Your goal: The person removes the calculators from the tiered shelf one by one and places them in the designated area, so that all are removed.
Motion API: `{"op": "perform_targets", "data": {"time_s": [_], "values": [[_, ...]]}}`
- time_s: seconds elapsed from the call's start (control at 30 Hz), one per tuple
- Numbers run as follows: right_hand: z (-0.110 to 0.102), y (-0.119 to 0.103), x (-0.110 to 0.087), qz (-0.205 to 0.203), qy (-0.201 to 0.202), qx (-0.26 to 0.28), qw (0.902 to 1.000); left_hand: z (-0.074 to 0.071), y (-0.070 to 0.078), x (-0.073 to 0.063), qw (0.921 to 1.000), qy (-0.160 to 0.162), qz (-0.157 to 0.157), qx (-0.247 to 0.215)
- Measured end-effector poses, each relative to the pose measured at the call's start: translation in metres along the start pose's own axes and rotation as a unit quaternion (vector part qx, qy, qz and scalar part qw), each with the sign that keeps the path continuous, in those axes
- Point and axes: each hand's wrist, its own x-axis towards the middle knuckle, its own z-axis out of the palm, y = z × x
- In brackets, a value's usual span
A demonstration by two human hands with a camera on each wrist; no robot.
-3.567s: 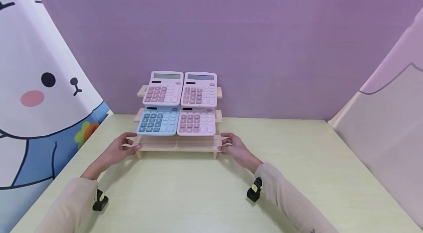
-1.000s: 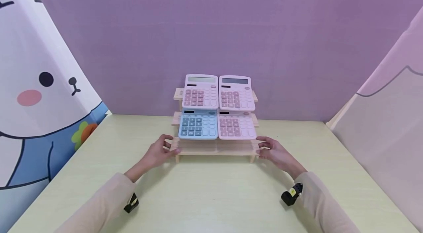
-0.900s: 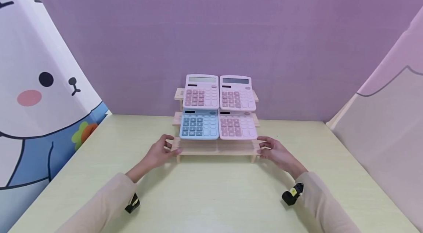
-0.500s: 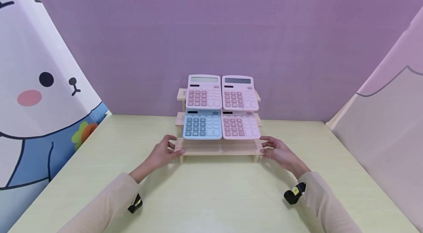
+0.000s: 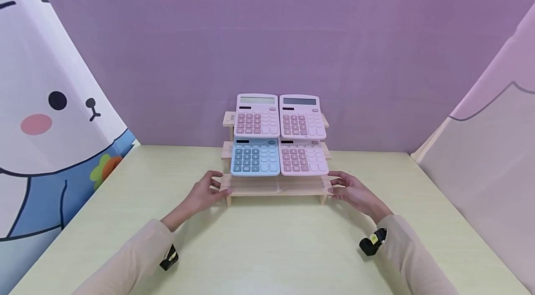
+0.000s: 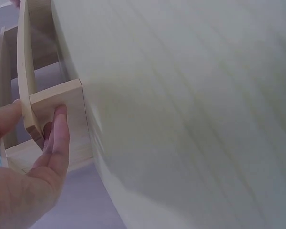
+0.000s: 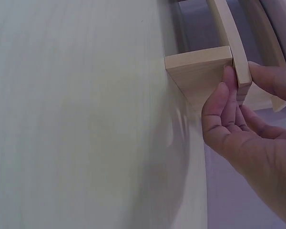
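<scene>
A three-tier wooden rack [image 5: 276, 187] stands on the table, tilted calculators on it. The two upper ones, a left pink calculator [image 5: 267, 123] and a right pink calculator [image 5: 311, 123], sit side by side. Below them lean a blue calculator [image 5: 269, 160] and another pink calculator [image 5: 313, 160], their tops hidden. My left hand [image 5: 202, 196] pinches the left end of the lowest shelf [image 6: 25, 71], thumb on top and fingers underneath against the leg. At the other end my right hand [image 5: 355, 195] pinches the shelf board [image 7: 226, 28] likewise, fingers curled below it.
The pale wood-grain table [image 5: 267, 248] stretches in front of the rack and to both sides. A purple backdrop [image 5: 267, 30] rises close behind. A cartoon-print cloth [image 5: 62, 155] borders the left side, and a pale pink cloth [image 5: 493, 155] the right.
Since the earliest frame, both hands have moved the rack with its calculators from left of centre toward the right. Over the last half second it has hardly moved.
</scene>
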Motion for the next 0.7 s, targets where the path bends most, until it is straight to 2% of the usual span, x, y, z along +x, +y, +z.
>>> {"op": "perform_targets", "data": {"time_s": [0.37, 0.7], "values": [[-0.005, 0.001, 0.004, 0.003, -0.007, -0.016, 0.9999, -0.004, -0.001, 0.003, 0.9981, -0.022, -0.014, -0.056], [-0.013, -0.006, 0.002, 0.006, 0.002, -0.061, 0.9981, -0.006, -0.006, 0.006, 0.9931, -0.052, -0.016, -0.103]]}}
